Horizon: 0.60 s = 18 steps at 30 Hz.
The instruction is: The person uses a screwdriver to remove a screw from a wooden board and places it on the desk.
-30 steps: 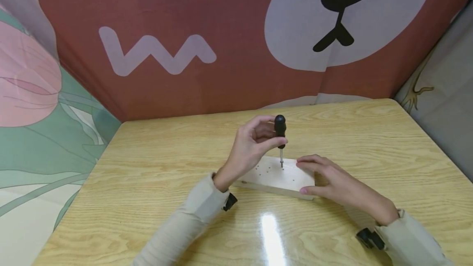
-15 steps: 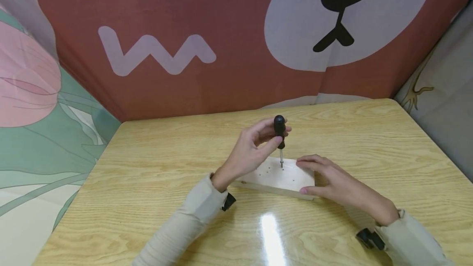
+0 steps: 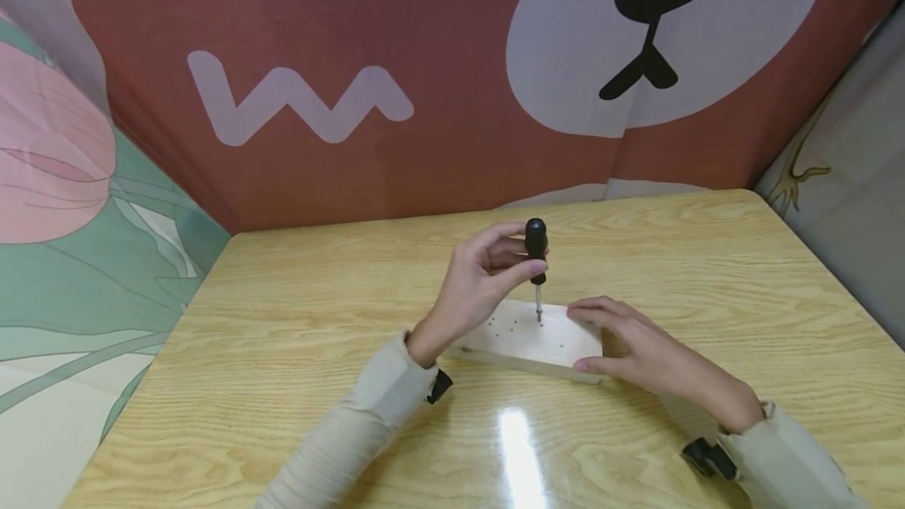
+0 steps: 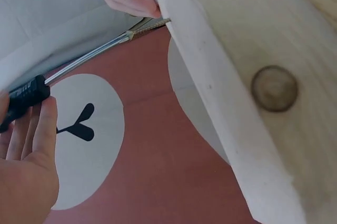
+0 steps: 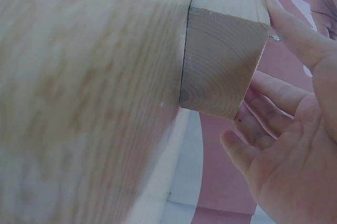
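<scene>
My left hand (image 3: pixel 477 281) holds the black handle of a screwdriver (image 3: pixel 536 246) between thumb and fingers. The screwdriver stands nearly upright, its metal shaft pointing down at a screw (image 4: pixel 150 28). That screw sticks up from the top face of a pale wooden block (image 3: pixel 566 332), its lower end at the wood. Several small dark holes dot the same face. At the block's right end my right hand (image 3: pixel 636 344) grips it, thumb at the near edge and fingers at the far edge. The right wrist view shows the block's end grain beside the right hand's spread fingers (image 5: pixel 274 95).
The block lies on a wood-grain table (image 3: pixel 283 297). Behind the table hangs a red-brown printed cloth (image 3: pixel 424 179), with a floral cloth (image 3: pixel 56 179) on the left and a grey one (image 3: pixel 848 179) on the right. Black wrist cameras sit at both sleeves.
The left fingers and thumb shifted around the screwdriver handle, reaching forward half a second ago and now drawn back. The block and right hand stay in place.
</scene>
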Each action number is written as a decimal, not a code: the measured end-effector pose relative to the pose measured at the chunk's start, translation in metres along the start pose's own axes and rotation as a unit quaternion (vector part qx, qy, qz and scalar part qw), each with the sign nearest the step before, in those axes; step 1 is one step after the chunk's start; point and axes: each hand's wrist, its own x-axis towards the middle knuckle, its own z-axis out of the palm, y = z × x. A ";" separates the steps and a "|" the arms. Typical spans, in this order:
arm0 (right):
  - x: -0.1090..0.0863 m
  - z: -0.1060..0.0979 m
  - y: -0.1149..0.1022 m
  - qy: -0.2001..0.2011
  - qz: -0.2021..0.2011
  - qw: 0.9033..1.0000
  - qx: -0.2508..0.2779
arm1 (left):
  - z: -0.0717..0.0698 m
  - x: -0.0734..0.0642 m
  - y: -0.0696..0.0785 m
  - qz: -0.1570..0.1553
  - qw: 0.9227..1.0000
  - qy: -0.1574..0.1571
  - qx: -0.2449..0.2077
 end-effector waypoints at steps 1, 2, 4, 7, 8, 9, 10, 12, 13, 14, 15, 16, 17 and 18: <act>0.000 0.000 0.000 -0.001 0.001 1.000 0.001 | 0.000 0.000 0.000 0.001 1.000 -0.001 0.001; 0.000 0.000 0.000 -0.002 0.002 1.000 0.001 | 0.001 -0.001 0.000 0.002 1.000 -0.003 0.003; -0.001 0.000 0.000 -0.003 0.004 1.000 0.003 | 0.001 -0.002 0.000 0.003 1.000 -0.012 0.005; -0.001 -0.001 -0.001 -0.005 0.008 1.000 0.004 | 0.000 -0.003 0.001 0.005 1.000 -0.029 0.011; -0.001 -0.001 -0.001 -0.005 0.009 1.000 0.005 | 0.000 -0.003 0.001 0.006 0.999 -0.035 0.013; -0.001 -0.001 -0.001 -0.005 0.010 1.000 0.006 | 0.000 -0.003 0.002 0.006 0.999 -0.039 0.014; -0.001 -0.001 -0.001 -0.005 0.012 1.000 0.006 | 0.000 -0.003 0.002 0.006 0.999 -0.042 0.014; -0.001 -0.001 -0.001 -0.006 0.015 1.000 0.006 | 0.000 -0.003 0.003 0.006 0.999 -0.043 0.014; -0.001 -0.001 -0.001 -0.006 0.015 1.000 0.007 | -0.001 -0.003 0.003 0.004 0.999 -0.041 0.014; -0.001 -0.001 -0.001 -0.005 0.015 1.000 0.007 | 0.000 -0.003 0.003 0.003 0.999 -0.037 0.012; -0.001 -0.001 -0.001 -0.005 0.015 1.000 0.007 | 0.000 -0.003 0.003 0.005 0.999 -0.034 0.014; -0.001 -0.001 -0.001 -0.004 0.014 1.000 0.006 | 0.000 -0.003 0.003 0.007 0.999 -0.030 0.016; -0.001 -0.001 -0.001 -0.003 0.014 1.000 0.006 | 0.000 -0.003 0.002 0.009 0.999 -0.026 0.018; 0.000 -0.001 0.000 -0.003 0.013 1.000 0.005 | 0.000 -0.002 0.002 0.011 0.999 -0.022 0.020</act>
